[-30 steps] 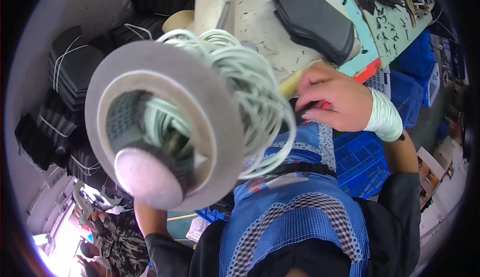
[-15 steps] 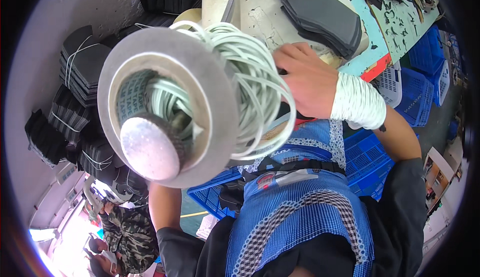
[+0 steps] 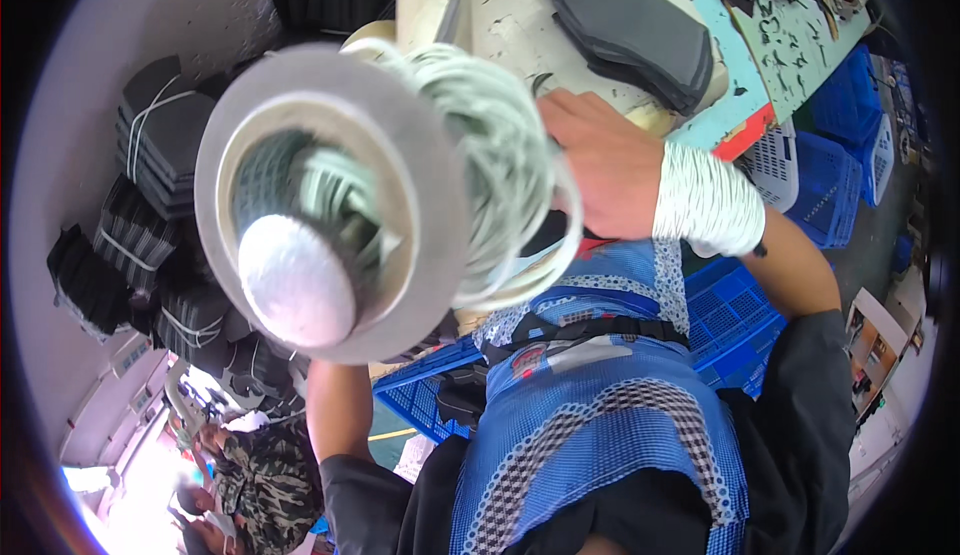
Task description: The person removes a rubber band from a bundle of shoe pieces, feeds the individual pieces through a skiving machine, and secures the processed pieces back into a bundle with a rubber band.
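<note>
A large tape roll (image 3: pixel 235 145) with a grey rim fills the near left of the head view, a rounded metal knob (image 3: pixel 297 280) in its opening. Behind it hangs a loose bundle of pale green-white cord (image 3: pixel 490 155). My right hand (image 3: pixel 605 165) is beyond the cord at the work table, fingers curled down and closed; their tips and whatever they hold are hidden. More pale cord (image 3: pixel 708 200) is wound round my right wrist. My left forearm (image 3: pixel 338 405) rises behind the roll, which hides my left hand completely.
Dark grey cut panels (image 3: pixel 635 30) lie stacked on the table (image 3: pixel 500 5). Tied bundles of similar panels (image 3: pixel 165 135) are piled at left. Blue crates (image 3: pixel 735 310) stand below and at right, beside a white basket (image 3: pixel 775 165). A person in camouflage (image 3: pixel 270 475) is at lower left.
The view has shifted slightly, moving the table and panels a little left and up. My right hand stays near the same spot, its fingers still curled.
</note>
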The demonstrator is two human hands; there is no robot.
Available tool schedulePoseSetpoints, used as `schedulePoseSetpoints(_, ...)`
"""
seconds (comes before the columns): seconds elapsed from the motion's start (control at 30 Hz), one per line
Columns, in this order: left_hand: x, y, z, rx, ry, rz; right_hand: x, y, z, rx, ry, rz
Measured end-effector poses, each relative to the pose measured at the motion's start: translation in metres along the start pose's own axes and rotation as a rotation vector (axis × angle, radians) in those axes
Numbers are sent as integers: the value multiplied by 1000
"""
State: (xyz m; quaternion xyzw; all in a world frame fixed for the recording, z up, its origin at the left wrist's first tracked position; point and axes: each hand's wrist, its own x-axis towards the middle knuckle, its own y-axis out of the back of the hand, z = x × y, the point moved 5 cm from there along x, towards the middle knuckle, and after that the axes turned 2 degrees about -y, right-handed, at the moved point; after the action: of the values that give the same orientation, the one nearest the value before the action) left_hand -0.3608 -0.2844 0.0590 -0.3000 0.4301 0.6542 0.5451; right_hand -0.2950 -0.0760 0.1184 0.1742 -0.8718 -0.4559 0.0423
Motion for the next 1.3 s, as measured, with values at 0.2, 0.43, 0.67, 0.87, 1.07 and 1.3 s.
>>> schedulePoseSetpoints(0.2, -49, -27, -15, -511, -88, -42, -54, 93, -26, -38, -151, 342)
schedulePoseSetpoints(0.43, -42, -106, -4, -666, -298, -219, -57, 75, 2, -442, -54, 742)
schedulePoseSetpoints(0.67, 19, -146, -31, -696, -327, 33, -140, -104, 55, -139, -610, 329)
schedulePoseSetpoints(0.87, 65, -177, -21, -1037, -277, -121, -149, -111, 28, 184, -504, 189)
schedulePoseSetpoints(1.07, -3, -166, 18, -675, -410, 25, -111, 106, -33, -464, 26, 1055)
schedulePoseSetpoints(1.3, 1, -99, 151, -1274, -678, 402, -83, 95, 67, -153, -109, 866)
